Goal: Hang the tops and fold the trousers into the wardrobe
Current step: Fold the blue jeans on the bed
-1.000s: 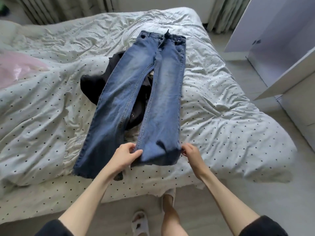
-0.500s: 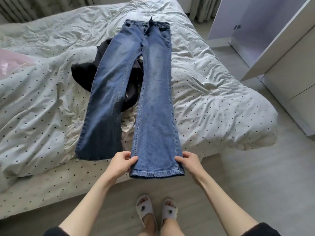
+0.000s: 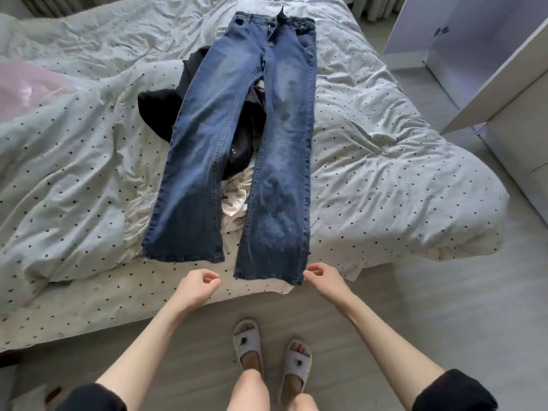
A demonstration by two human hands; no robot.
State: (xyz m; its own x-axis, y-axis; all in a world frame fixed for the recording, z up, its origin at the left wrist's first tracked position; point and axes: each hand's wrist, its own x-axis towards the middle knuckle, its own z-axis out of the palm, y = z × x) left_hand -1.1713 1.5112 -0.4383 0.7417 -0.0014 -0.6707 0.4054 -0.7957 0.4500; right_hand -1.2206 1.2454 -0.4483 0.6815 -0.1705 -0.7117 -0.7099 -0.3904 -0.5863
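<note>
- Blue jeans (image 3: 237,137) lie flat and face up on the bed (image 3: 385,173), waistband at the far end, both legs spread toward the near edge; hems reach the bed's near edge.
- A small patch sits on the waistband (too small to read); no readable brand or writing anywhere.
- Black garment (image 3: 157,111) lies bunched under the jeans, showing at the left side and between the legs; a crumpled white garment (image 3: 234,197) shows between the lower legs.
- Left hand (image 3: 195,287) hovers just off the bed's near edge, fingers (image 3: 212,281) loosely curled, holding nothing, apart from the hems.
- Right hand (image 3: 324,278) is at the outer corner of the right leg's hem, fingertips pinched narrow; whether they actually grip the denim can't be told.
- Duvet is pale with dark dots; a pink item (image 3: 26,87) lies at the far left.
- White wardrobe (image 3: 504,93) stands at right, door open.
- Person stands in grey slippers (image 3: 247,339) on the floor.
</note>
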